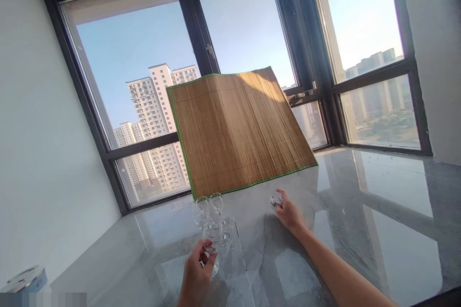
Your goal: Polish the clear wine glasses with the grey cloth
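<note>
In the head view my left hand (201, 263) is closed in a pinch around the stem of a clear stemmed glass (212, 231), low on the grey marble-look sill. Just behind it, close together, stand two more stemmed glasses, one on the left (201, 208) and one on the right (215, 205); their outlines overlap. Farther right, my right hand (289, 213) is closed on a small whitish, partly see-through thing (275, 201), held just above or on the sill. Its kind is not clear, as the fingers cover part of it.
A bamboo mat (239, 129) with green edging leans against the dark-framed window behind the glasses. The glossy sill (378, 230) reflects the windows. At the lower left corner a white-and-blue container (29, 278) is partly in view. Tall buildings show outside.
</note>
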`<state>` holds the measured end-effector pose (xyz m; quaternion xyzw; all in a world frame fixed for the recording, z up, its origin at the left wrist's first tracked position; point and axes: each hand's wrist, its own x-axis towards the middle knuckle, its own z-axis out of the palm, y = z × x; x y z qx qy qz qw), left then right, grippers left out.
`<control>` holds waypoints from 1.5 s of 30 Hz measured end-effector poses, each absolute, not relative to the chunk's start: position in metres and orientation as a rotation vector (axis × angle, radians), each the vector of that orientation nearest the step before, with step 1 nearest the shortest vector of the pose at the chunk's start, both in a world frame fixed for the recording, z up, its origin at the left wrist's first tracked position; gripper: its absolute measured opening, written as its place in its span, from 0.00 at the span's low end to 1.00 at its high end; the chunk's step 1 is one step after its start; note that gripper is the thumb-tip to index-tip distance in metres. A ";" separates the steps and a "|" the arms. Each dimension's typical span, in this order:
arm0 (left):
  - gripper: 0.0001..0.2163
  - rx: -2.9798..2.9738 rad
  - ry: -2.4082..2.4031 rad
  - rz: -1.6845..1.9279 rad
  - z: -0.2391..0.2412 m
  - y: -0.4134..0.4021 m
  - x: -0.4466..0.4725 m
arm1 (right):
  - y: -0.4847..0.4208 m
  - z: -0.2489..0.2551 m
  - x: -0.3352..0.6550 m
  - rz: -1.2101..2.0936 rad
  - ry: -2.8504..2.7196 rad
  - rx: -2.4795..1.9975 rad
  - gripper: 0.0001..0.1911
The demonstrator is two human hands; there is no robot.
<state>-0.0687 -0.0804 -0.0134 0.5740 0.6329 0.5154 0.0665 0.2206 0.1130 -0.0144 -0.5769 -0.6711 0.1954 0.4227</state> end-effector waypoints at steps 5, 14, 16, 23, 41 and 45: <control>0.05 2.533 1.880 1.185 0.004 -0.059 0.002 | 0.114 -0.018 0.220 0.461 -1.663 -1.406 0.27; 0.12 2.305 1.881 1.263 -0.021 -0.012 0.027 | 0.122 -0.018 0.213 0.623 -1.469 -1.232 0.27; 0.16 2.143 1.895 1.347 -0.021 -0.011 0.020 | 0.115 -0.011 0.206 0.832 -1.410 -1.067 0.28; 0.17 1.967 1.950 1.392 -0.017 -0.007 0.021 | 0.067 0.021 0.191 1.475 -1.672 -0.577 0.33; 0.10 2.191 2.181 1.144 -0.001 -0.020 0.021 | 0.082 0.016 0.206 0.827 -1.766 -0.684 0.24; 0.09 2.198 2.179 1.108 -0.003 -0.020 0.020 | 0.073 0.021 0.207 1.179 -1.801 -0.600 0.30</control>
